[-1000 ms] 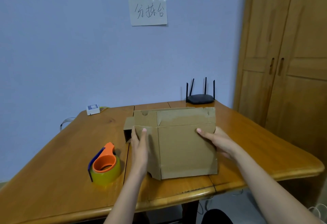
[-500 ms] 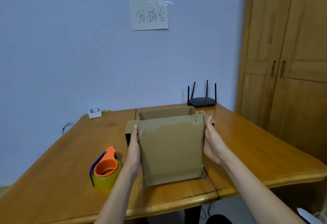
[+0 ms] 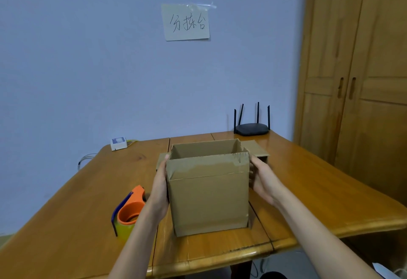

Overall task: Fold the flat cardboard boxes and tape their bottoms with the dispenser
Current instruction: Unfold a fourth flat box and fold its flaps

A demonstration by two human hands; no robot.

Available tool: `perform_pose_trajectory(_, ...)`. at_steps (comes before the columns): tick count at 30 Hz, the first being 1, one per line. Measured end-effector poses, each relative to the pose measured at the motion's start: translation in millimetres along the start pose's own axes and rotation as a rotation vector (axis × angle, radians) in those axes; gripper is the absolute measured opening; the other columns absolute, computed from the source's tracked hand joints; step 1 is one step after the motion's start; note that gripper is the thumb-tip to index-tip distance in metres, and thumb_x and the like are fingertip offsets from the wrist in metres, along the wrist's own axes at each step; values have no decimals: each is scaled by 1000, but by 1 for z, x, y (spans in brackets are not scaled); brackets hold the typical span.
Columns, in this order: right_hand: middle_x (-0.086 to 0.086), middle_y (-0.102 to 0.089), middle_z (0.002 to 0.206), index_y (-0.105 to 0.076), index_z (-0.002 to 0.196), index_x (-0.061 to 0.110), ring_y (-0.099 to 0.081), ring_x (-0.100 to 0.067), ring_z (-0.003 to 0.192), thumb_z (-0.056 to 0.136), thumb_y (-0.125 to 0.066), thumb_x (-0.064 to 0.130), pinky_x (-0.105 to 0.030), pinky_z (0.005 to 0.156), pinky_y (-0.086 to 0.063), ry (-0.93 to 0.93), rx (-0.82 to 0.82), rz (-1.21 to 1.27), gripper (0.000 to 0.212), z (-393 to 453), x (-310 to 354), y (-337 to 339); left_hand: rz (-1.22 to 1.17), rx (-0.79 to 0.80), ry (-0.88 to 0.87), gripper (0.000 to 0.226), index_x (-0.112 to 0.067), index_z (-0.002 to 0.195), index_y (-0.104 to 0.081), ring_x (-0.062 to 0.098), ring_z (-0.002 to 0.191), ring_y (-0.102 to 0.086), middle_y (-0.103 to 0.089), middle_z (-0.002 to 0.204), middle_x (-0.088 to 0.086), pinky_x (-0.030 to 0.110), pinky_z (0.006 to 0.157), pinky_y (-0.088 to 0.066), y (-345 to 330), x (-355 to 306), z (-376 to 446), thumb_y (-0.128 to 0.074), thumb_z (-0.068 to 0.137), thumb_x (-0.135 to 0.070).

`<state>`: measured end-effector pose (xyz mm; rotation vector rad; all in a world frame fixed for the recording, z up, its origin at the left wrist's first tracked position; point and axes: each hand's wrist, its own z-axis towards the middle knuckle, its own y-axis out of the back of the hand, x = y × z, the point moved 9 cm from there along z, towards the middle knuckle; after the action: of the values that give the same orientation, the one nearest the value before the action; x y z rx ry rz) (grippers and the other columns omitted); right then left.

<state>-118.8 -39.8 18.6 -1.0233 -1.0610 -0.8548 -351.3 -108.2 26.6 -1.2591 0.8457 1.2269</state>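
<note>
A brown cardboard box (image 3: 209,195) stands upright on the wooden table (image 3: 308,190), squared up, with its upper end open and side flaps sticking out left and right. My left hand (image 3: 159,187) presses flat against its left wall with straight fingers. My right hand (image 3: 262,179) presses the right wall the same way. The tape dispenser (image 3: 128,211), orange with a blue handle and a yellowish tape roll, lies on the table just left of my left forearm, untouched.
A black router (image 3: 252,129) with antennas sits at the table's far edge. A small white device (image 3: 119,143) with a cable lies at the far left corner. A wooden wardrobe (image 3: 356,93) stands to the right. A paper note (image 3: 186,23) hangs on the wall.
The flattened box has been opened into a square tube and stood upright. Both hands moved from its front face to its two side walls.
</note>
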Motion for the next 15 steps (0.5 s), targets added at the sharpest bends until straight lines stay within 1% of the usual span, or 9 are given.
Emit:
perform_pose_trajectory(1,1,-76,99,-64,127,17,-64,-20,102,91,-51,53,-34,89,-49,-4,-5,9,53,0,1,-1,-7,1,7,54,-24,120,-67,24,110,-67,-72,115,8,41,94,-49,0,0,1,-25,102,-54)
perform_pose_trajectory(2,3,-76,94,-65,125,17,-64,-18,99,88,-53,55,-33,86,-48,-11,-13,29,55,-1,0,0,-11,4,16,55,-24,120,-67,24,110,-67,-72,115,9,42,94,-49,0,1,1,-25,102,-54)
perform_pose_trajectory(3,2,-76,96,-65,125,17,-65,-19,101,88,-53,55,-36,90,-49,-21,-21,54,55,-1,-1,1,-12,10,21,55,-23,121,-67,25,111,-66,-71,116,9,43,96,-49,-1,1,1,-25,101,-54)
perform_pose_trajectory(5,-6,-74,112,-66,127,19,-66,-26,112,95,-49,54,-45,100,-48,-42,-43,111,50,-1,-4,2,-12,23,29,55,-23,124,-66,24,114,-65,-70,119,8,44,101,-46,-4,4,2,-26,101,-55)
perform_pose_trajectory(6,-9,-73,115,-67,126,19,-66,-28,113,98,-46,53,-48,102,-48,-55,-56,140,49,-3,-6,1,-15,25,33,56,-24,123,-66,23,114,-65,-70,120,8,44,101,-45,-6,5,1,-26,101,-55)
perform_pose_trajectory(9,-11,-73,116,-69,123,19,-67,-28,112,98,-44,56,-49,101,-48,-74,-57,166,52,-4,-6,-3,-59,22,45,56,-27,114,-72,25,110,-67,-71,117,9,44,95,-48,-9,6,2,-27,100,-57)
perform_pose_trajectory(11,-10,-73,115,-69,123,19,-67,-28,112,97,-44,57,-48,101,-48,-73,-54,162,52,-4,-3,-6,-73,3,50,55,-28,110,-74,26,108,-68,-72,115,10,44,95,-49,-8,4,5,-29,99,-58)
perform_pose_trajectory(15,-10,-73,116,-68,126,19,-67,-28,111,97,-47,54,-49,102,-48,-78,-67,156,50,-2,-2,-8,-34,-4,63,53,-23,116,-71,27,109,-67,-72,114,10,45,97,-49,-6,6,7,-34,99,-57)
